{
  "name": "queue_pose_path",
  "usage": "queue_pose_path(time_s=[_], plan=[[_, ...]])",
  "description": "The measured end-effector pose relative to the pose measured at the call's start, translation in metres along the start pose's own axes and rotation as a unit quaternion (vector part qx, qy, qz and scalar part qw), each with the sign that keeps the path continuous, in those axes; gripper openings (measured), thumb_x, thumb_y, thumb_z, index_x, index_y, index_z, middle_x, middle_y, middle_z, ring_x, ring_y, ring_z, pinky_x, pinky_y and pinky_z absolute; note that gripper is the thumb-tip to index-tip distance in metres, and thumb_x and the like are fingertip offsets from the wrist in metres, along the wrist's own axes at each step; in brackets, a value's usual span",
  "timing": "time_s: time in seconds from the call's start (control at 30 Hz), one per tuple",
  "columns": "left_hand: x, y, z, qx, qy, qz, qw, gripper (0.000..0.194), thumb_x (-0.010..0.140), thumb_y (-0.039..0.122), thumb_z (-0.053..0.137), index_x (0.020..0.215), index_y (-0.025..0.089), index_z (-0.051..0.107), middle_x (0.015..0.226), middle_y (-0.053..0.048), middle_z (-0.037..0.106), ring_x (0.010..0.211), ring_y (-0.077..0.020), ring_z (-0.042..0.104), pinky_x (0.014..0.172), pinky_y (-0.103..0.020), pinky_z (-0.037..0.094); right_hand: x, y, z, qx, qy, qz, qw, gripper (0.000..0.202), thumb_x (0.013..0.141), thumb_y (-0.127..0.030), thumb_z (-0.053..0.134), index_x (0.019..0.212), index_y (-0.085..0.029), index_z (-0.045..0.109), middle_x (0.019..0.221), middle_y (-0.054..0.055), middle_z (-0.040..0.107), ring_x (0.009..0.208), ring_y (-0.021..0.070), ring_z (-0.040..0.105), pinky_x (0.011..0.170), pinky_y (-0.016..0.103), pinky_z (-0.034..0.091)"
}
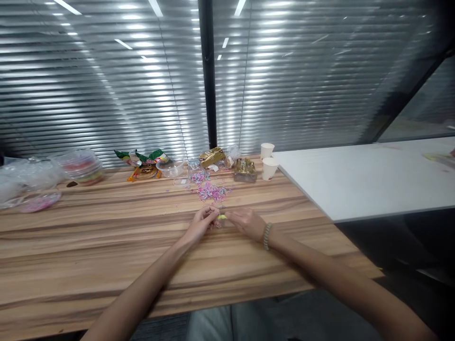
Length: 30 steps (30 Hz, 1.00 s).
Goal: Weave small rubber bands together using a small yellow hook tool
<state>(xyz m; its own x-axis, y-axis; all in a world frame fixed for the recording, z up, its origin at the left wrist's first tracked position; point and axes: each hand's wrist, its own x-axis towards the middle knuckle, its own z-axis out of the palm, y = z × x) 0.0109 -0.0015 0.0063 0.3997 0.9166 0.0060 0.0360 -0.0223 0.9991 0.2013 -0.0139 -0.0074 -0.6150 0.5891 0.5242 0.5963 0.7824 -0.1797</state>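
My left hand (205, 220) is closed in a pinch above the wooden table, with small pinkish pieces just beneath its fingers. What it grips is too small to make out. Close on its right, my right hand (248, 221), with a beaded bracelet on the wrist, has its fingers closed at the end of a small yellow-green piece (222, 217). That piece bridges the narrow gap between both hands' fingertips. Just beyond them lies a loose pile of tiny pink, purple and bluish pieces (212, 191).
Behind the pile stand a clear plastic bowl (170, 168), green snack bags (152, 157), gold wrappers (245, 169) and two paper cups (270, 168). Stacked round containers (80, 166) and plastic bags (28, 180) sit at far left. A white table (355, 177) adjoins on the right.
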Motion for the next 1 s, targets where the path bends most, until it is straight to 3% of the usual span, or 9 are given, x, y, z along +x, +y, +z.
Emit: queue_pose_path(time_s=[0.17, 0.33, 0.43, 0.67, 0.87, 1.0], plan=[[-0.003, 0.006, 0.000, 0.054, -0.012, 0.046, 0.997, 0.030, 0.072, 0.043, 0.059, 0.078, 0.014, 0.056, 0.068, -0.002, 0.058, 0.055, -0.0106, 0.054, 0.047, -0.019, 0.034, 0.001, -0.005, 0.002, 0.014, -0.010, 0.067, 0.998, 0.025, 0.088, -0.018, 0.037, 0.086, -0.016, 0.062, 0.079, 0.009, 0.064, 0.070, 0.0159, 0.058, 0.066, 0.025, 0.042], [-0.005, 0.006, 0.000, 0.087, -0.034, 0.083, 0.992, 0.024, 0.073, 0.036, 0.060, 0.080, 0.014, 0.053, 0.073, -0.002, 0.056, 0.062, -0.0123, 0.057, 0.058, -0.023, 0.044, 0.003, -0.012, 0.001, 0.151, -0.014, 0.100, 0.983, 0.026, 0.090, -0.024, 0.038, 0.100, -0.022, 0.062, 0.092, 0.003, 0.066, 0.077, 0.0156, 0.060, 0.071, 0.024, 0.042], [-0.002, 0.001, 0.000, 0.049, -0.038, 0.080, 0.995, 0.027, 0.070, 0.032, 0.065, 0.083, 0.015, 0.049, 0.080, -0.002, 0.055, 0.065, -0.0119, 0.057, 0.061, -0.024, 0.047, 0.005, -0.013, -0.002, 0.208, -0.008, 0.136, 0.969, 0.028, 0.090, -0.027, 0.038, 0.101, -0.021, 0.063, 0.087, 0.002, 0.067, 0.070, 0.0149, 0.060, 0.067, 0.023, 0.042], [0.003, -0.003, -0.003, -0.038, 0.017, 0.040, 0.998, 0.071, 0.054, 0.026, 0.077, 0.114, 0.022, 0.039, 0.096, -0.005, 0.053, 0.065, -0.0111, 0.057, 0.052, -0.022, 0.047, 0.006, -0.012, -0.003, 0.224, -0.018, 0.138, 0.965, 0.030, 0.089, -0.029, 0.039, 0.097, -0.018, 0.066, 0.083, 0.003, 0.067, 0.068, 0.0138, 0.058, 0.066, 0.021, 0.039], [0.003, -0.001, -0.006, 0.064, 0.029, 0.086, 0.994, 0.029, 0.061, 0.033, 0.071, 0.081, 0.013, 0.064, 0.097, -0.009, 0.059, 0.089, -0.0198, 0.057, 0.073, -0.029, 0.048, 0.005, -0.012, -0.002, 0.234, -0.022, 0.173, 0.956, 0.034, 0.088, -0.038, 0.040, 0.090, -0.018, 0.067, 0.063, 0.001, 0.063, 0.055, 0.0113, 0.052, 0.059, 0.021, 0.038], [0.002, 0.002, -0.007, 0.050, 0.002, 0.048, 0.998, 0.028, 0.065, 0.037, 0.068, 0.078, 0.012, 0.065, 0.078, -0.007, 0.065, 0.071, -0.0174, 0.061, 0.067, -0.029, 0.049, 0.007, -0.015, -0.002, 0.324, 0.005, 0.228, 0.918, 0.033, 0.083, -0.043, 0.048, 0.092, -0.016, 0.066, 0.065, 0.002, 0.063, 0.049, 0.0107, 0.052, 0.052, 0.021, 0.040]])
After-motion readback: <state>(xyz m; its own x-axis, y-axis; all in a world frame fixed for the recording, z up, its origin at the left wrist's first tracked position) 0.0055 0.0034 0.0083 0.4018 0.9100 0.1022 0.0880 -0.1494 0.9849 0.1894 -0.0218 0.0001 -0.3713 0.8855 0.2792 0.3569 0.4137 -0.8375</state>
